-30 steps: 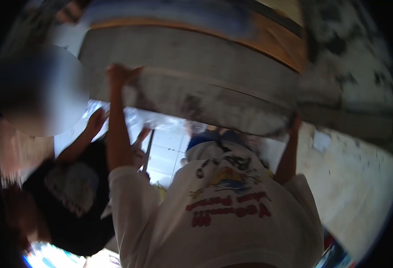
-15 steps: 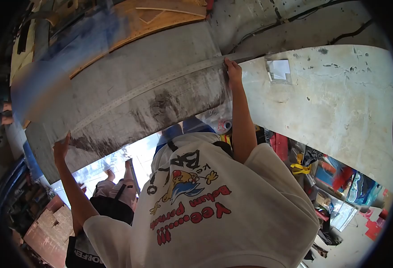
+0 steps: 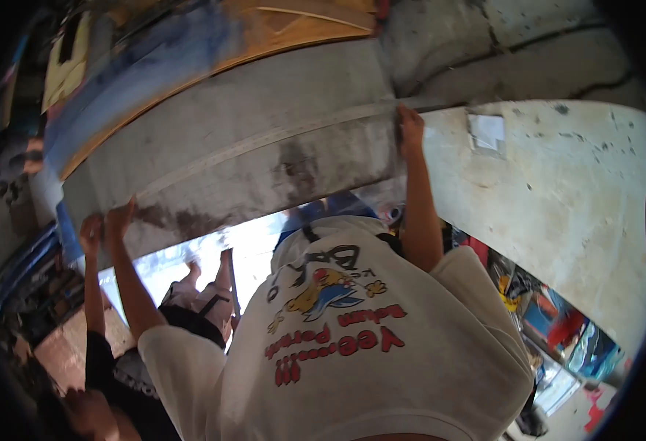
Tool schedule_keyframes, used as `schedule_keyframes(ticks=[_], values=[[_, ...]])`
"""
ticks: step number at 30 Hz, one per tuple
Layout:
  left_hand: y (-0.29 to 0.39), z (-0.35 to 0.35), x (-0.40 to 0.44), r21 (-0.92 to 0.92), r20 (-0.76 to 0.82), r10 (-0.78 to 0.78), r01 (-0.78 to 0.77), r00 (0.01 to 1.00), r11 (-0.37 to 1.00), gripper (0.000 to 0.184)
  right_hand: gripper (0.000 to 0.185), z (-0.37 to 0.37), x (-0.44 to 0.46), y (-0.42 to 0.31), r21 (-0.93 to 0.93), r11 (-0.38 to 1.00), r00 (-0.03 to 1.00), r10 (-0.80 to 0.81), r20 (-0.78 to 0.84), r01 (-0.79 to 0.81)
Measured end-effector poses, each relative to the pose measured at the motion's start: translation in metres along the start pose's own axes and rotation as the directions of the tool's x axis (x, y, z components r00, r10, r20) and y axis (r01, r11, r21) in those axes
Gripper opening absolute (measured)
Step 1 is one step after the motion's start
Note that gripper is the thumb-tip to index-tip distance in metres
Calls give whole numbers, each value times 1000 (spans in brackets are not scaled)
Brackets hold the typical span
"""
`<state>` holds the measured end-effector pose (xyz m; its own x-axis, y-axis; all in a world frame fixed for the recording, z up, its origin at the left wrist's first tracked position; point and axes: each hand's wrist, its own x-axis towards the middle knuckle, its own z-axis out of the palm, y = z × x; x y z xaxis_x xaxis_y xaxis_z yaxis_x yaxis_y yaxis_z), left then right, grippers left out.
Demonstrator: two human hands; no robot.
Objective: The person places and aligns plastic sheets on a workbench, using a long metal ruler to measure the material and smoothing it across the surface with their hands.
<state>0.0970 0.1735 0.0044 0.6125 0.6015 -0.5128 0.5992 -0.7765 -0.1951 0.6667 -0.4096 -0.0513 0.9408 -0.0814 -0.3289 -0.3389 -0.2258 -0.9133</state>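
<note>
A long pale ruler point(image 3: 264, 138) lies across a grey, dark-smudged sheet point(image 3: 213, 110). At the ruler's left end, my left hand point(image 3: 121, 219) is closed with its fingertips pressing on it. My right hand point(image 3: 411, 132) is closed at the ruler's right end, by the sheet's right side. Motion blur softens both hands, and their exact finger placement is partly hidden. Beside my left hand, a co-worker's hand point(image 3: 91, 235) touches the sheet's left end.
The co-worker in a black shirt point(image 3: 139, 382) is close on my left. A pale, stained panel point(image 3: 543, 191) stands at the right, with assorted items point(image 3: 558, 323) below it. Brown boards point(image 3: 301, 33) lie beyond the sheet. Another person's hand point(image 3: 33, 156) shows at the far left.
The view has shifted, so the scene sits farther right. The co-worker's hand has come up to the sheet beside my left hand. Both my hands stay at the ruler's ends.
</note>
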Motion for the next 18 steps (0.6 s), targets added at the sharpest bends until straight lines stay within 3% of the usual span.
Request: schedule_keyframes(ticks=[1, 2, 3, 4, 5, 6, 7, 8, 9, 10, 12, 15, 17, 18], values=[[9, -3, -1, -26, -44, -80, 78, 996, 997, 57, 45, -4, 0, -4, -33, 999, 998, -2, 62, 4], [18, 2, -4, -2, -575, 162, -200, 802, 980, 60, 41, -13, 0, -8, -77, 994, 968, -50, 246, 71], [14, 12, 5, 17, -511, 169, -187, 843, 982, 57, 38, -26, 19, 15, -261, 863, 879, -340, 336, 433], [18, 26, 21, 42, -417, 136, -131, 899, 991, 55, 41, -40, 42, 34, -323, 103, 261, -828, 497, 941], [12, 38, 27, 62, -356, 92, -74, 930, 995, 52, 40, -43, 64, 54, -212, 577, 598, -643, 478, 789], [2, 53, 34, 106, -314, 77, -46, 946, 993, 50, 39, -41, 75, 61, -75, 903, 846, -364, 389, 423], [13, 38, 22, -48, -318, -88, 77, 944, 996, 62, 48, -42, 67, 45, -180, 707, 687, -541, 485, 684], [27, 20, 11, -222, -353, -252, 181, 901, 958, 76, 46, -37, 63, 31, -91, 882, 812, -379, 445, 462], [36, 10, 2, -359, -385, -377, 239, 843, 902, 90, 46, -41, 63, 23, -45, 728, 620, -547, 562, 684], [41, 2, -3, -441, -384, -460, 279, 800, 853, 105, 48, -35, 45, 10, -45, 842, 753, -455, 476, 537], [45, -5, -8, -504, -334, -550, 349, 765, 790, 111, 48, -25, 33, -7, -26, 937, 825, -294, 482, 349], [50, -25, -13, -560, -54, -646, 513, 761, 651, 112, 47, -13, 2, -40, -9, 994, 880, -93, 467, 110], [51, -42, -22, -549, 40, -614, 531, 788, 646, 117, 45, -3, -15, -55, 63, 994, 898, 51, 437, -87], [51, -47, -26, -544, 85, -591, 535, 802, 647, 119, 45, -1, -13, -57, 63, 993, 868, 56, 494, -100]])
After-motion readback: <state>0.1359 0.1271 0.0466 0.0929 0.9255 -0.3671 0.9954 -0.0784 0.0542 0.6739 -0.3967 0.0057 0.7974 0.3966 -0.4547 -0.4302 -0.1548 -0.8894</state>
